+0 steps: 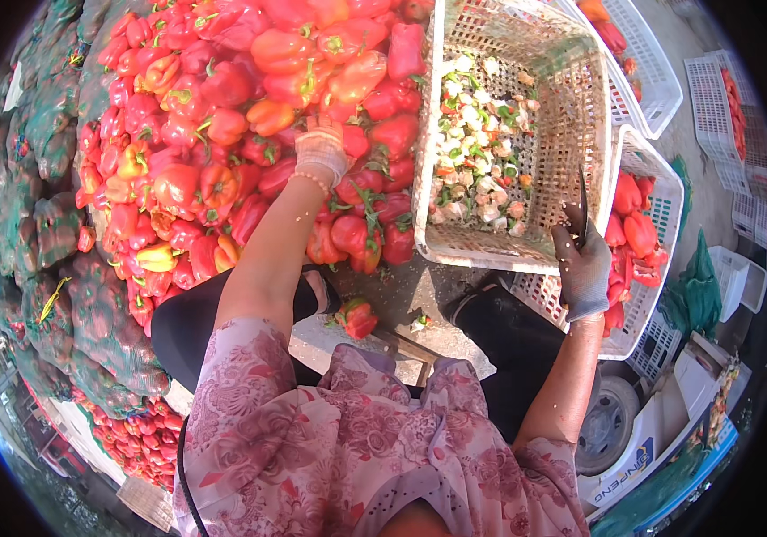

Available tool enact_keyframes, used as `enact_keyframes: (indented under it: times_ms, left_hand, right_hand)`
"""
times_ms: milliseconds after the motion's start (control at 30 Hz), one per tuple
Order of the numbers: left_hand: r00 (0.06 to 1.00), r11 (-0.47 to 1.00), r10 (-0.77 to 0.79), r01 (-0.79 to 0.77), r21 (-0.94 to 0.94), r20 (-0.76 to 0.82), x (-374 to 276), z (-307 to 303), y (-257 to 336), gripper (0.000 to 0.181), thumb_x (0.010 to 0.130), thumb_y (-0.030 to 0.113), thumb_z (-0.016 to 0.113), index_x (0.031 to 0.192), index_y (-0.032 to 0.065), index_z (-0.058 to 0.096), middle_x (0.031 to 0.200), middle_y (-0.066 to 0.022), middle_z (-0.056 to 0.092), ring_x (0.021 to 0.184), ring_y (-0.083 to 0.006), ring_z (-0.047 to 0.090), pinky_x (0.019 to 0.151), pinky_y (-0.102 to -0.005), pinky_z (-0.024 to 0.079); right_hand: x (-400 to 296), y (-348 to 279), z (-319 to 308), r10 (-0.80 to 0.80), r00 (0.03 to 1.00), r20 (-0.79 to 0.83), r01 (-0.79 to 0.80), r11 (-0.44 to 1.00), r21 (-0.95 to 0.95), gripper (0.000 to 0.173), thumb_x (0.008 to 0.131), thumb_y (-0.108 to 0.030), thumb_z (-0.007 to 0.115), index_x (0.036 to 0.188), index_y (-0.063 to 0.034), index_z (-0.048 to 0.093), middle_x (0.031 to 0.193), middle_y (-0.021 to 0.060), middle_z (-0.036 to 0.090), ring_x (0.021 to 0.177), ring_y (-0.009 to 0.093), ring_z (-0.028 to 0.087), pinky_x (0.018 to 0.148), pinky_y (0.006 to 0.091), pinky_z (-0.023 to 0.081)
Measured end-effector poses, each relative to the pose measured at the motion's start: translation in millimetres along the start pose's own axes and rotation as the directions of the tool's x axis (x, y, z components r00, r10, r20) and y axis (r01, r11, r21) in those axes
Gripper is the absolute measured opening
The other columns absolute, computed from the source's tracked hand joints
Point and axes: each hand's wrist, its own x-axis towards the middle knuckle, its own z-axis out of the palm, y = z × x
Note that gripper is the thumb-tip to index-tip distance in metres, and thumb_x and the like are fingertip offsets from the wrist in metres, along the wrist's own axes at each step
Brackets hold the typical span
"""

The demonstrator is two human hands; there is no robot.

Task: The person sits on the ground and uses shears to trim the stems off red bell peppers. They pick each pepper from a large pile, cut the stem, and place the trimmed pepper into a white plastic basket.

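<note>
My left hand (321, 151), in a pale knit glove with a beaded bracelet at the wrist, reaches into a large heap of red bell peppers (179, 184). Its fingertips rest among the peppers, and I cannot tell whether they grip one. My right hand (583, 268), in a grey glove, holds a small knife (583, 201) with the dark blade pointing up. That hand is at the near right corner of a white plastic crate (517, 256). Cut pepper cores and green stems (480, 151) cover part of the crate's floor.
Another white crate (675, 194) with red peppers (631, 221) stands to the right. A loose pepper (358, 319) lies on the ground between my feet. Filled green mesh sacks (111, 322) line the left. A vehicle wheel (608, 423) is at lower right.
</note>
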Motion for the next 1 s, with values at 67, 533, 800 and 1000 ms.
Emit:
enact_keyframes:
  times_ms: [67,533,800,1000]
  left_hand:
    - [0.966,0.998,0.067,-0.063,-0.024,0.249,20.1,-1.9,-2.8,0.077,0.074,0.045,0.077,0.133,0.0064,0.048,0.122,-0.0188,0.062,0.112,-0.0326,0.062,0.093,-0.0443,0.051]
    - [0.950,-0.717,0.282,0.302,-0.628,0.134,-48.0,-28.2,-21.7,0.043,0.094,0.023,0.061,0.130,0.0006,0.053,0.125,-0.0188,0.061,0.106,-0.0345,0.064,0.096,-0.0516,0.050]
    - [0.931,-0.772,0.366,0.301,-0.560,-0.004,-112.4,-125.6,83.4,0.051,0.095,0.035,0.059,0.136,0.0055,0.050,0.131,-0.0122,0.059,0.116,-0.0324,0.060,0.093,-0.0490,0.052]
    - [0.863,-0.502,0.505,0.261,-0.824,-0.035,-144.5,-180.2,102.6,0.061,0.090,0.014,0.066,0.144,0.0074,0.040,0.134,-0.0088,0.055,0.122,-0.0222,0.055,0.102,-0.0386,0.047]
  right_hand:
    - [1.3,-0.9,1.6,-0.011,1.000,0.008,0.011,1.000,-0.006,0.041,0.088,-0.016,0.067,0.124,0.0038,0.060,0.104,0.0130,0.070,0.088,0.014,0.063,0.080,0.0285,0.050]
    - [-11.5,-25.7,5.0,0.167,0.943,0.287,-0.239,0.941,0.238,0.025,0.094,-0.019,0.057,0.108,0.0008,0.063,0.070,0.0047,0.059,0.056,0.011,0.057,0.051,0.0260,0.045]
    - [-49.9,-57.3,34.6,-0.033,0.959,0.280,-0.147,0.790,0.596,0.038,0.092,-0.021,0.057,0.122,0.0019,0.057,0.075,0.0017,0.056,0.060,0.006,0.050,0.053,0.0235,0.042]
    - [-60.7,-58.7,15.0,-0.239,0.963,0.124,0.106,0.761,0.640,0.035,0.090,-0.012,0.053,0.121,0.0026,0.057,0.082,0.0081,0.064,0.071,0.012,0.057,0.066,0.0290,0.048]
